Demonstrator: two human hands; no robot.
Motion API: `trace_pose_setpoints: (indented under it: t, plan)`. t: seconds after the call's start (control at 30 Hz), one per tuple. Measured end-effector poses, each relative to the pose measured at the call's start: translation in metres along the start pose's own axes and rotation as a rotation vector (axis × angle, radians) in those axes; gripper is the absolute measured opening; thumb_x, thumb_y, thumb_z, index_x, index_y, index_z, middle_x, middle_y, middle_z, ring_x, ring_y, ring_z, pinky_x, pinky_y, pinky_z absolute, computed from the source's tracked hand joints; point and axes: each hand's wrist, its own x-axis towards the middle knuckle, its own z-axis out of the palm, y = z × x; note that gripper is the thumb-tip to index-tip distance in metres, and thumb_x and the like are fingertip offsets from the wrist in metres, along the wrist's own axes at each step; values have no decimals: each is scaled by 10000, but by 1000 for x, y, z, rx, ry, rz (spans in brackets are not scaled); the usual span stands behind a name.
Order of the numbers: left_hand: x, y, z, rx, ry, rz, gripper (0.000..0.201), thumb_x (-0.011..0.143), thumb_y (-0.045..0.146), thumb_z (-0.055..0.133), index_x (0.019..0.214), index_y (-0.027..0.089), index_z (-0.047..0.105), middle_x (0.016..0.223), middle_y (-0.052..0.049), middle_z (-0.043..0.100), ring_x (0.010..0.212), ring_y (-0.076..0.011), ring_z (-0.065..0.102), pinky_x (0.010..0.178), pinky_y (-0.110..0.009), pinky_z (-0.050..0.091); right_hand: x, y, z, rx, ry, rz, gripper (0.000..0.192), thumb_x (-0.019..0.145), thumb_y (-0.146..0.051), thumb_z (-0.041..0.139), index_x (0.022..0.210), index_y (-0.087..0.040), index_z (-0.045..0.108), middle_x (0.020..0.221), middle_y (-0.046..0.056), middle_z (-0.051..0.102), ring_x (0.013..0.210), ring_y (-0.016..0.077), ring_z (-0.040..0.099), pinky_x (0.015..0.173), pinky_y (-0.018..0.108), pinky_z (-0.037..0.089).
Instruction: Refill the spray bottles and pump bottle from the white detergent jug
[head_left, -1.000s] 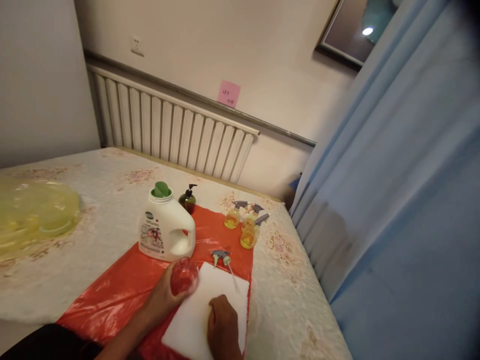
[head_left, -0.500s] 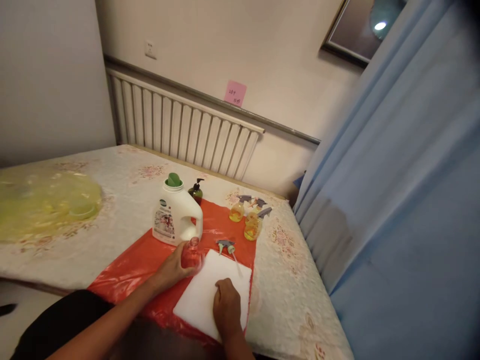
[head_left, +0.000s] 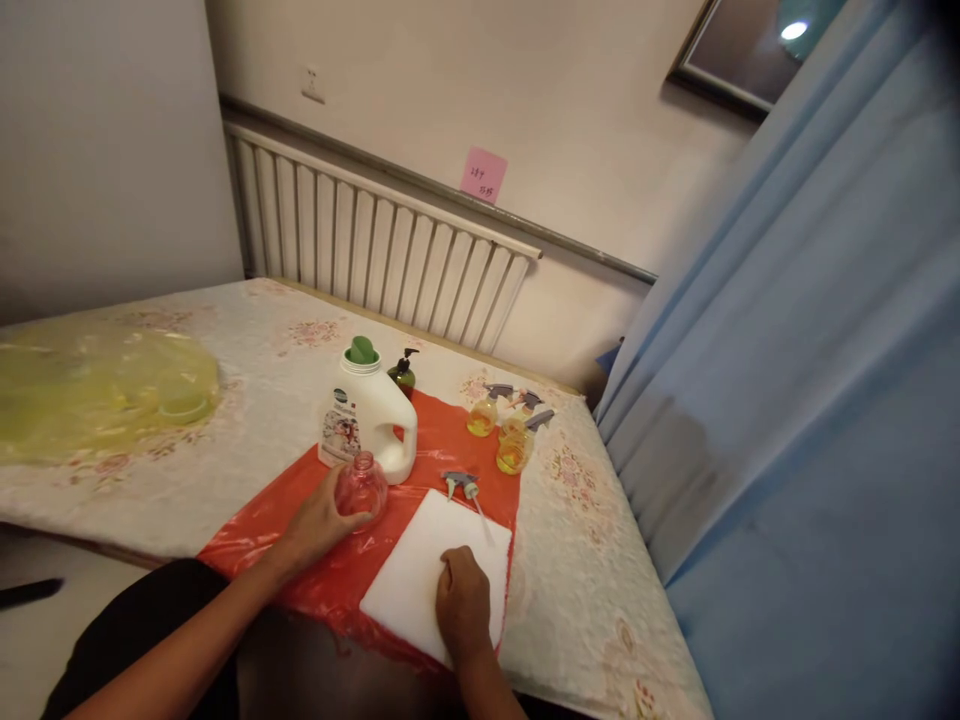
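Left hand (head_left: pixel 319 520) fingers grasp the clear bottle (head_left: pixel 361 487); right hand (head_left: pixel 463 607), seemingly loosely curled, rests on the white pad (head_left: pixel 420 575).

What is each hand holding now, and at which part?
The left hand grips the small clear round bottle around its body, its neck free. The right hand holds nothing; it rests on the white board.
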Motion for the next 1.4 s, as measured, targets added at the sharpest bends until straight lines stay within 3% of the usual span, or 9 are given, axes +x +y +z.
trace_pose_setpoints:
  t: [0.13,0.3,0.57,0.8,0.93,1.1,1.27,1.4]
  plan:
    - [-9,2,4,-30,-3,-15,862,712,412,711,1433,142,324,1402,-193,572,1278,-347,564,1077,-462,434,0,-1,0,-2,2,11,310,752,15,421,874,-199,609,804,36,613,740,205,604,690,303,475]
    - [-20,2,19,-105,-40,18,809,702,379,715,1406,191,366,1390,-140,599,1287,-332,568,1078,-442,451,0,-1,0,4,3,13,303,759,10,428,876,-207,604,810,31,614,748,201,605,699,299,476]
    - [-27,-14,39,-88,-46,127,837,727,377,691,1438,181,296,1496,-194,471,1402,-320,440,1171,-491,344,0,0,0,26,-21,25,303,770,6,429,888,-206,611,823,39,616,766,210,607,713,310,478]
    - [-26,-17,45,-107,-7,93,847,702,368,677,1430,139,310,1482,-217,474,1387,-353,452,1167,-508,355,4,-7,-5,39,-46,62,285,755,-11,443,839,-205,635,801,37,647,742,200,629,696,291,485]
    - [-26,-22,48,-118,5,94,818,703,342,683,1420,179,325,1499,-198,467,1412,-347,423,1181,-513,336,28,-7,-13,39,-45,117,260,762,-50,471,833,-215,660,759,13,689,682,186,645,637,266,475]
    - [-24,-29,52,-127,0,92,821,694,310,685,1425,194,331,1498,-187,478,1408,-350,429,1179,-516,340,88,19,-19,-23,30,227,211,848,-149,464,730,-231,618,658,-4,647,606,188,585,589,281,428]
    - [-26,-28,50,-155,-18,70,849,700,319,677,1450,166,310,1520,-208,447,1426,-347,403,1188,-506,321,128,47,-7,-76,8,313,58,802,-233,661,759,-207,631,775,47,679,714,207,618,625,299,451]
    - [-28,-23,48,-153,-18,52,861,687,348,677,1447,150,326,1511,-209,465,1410,-353,426,1179,-509,334,137,53,9,-49,-110,356,153,903,-300,680,953,-157,663,958,45,687,824,179,657,742,335,544]
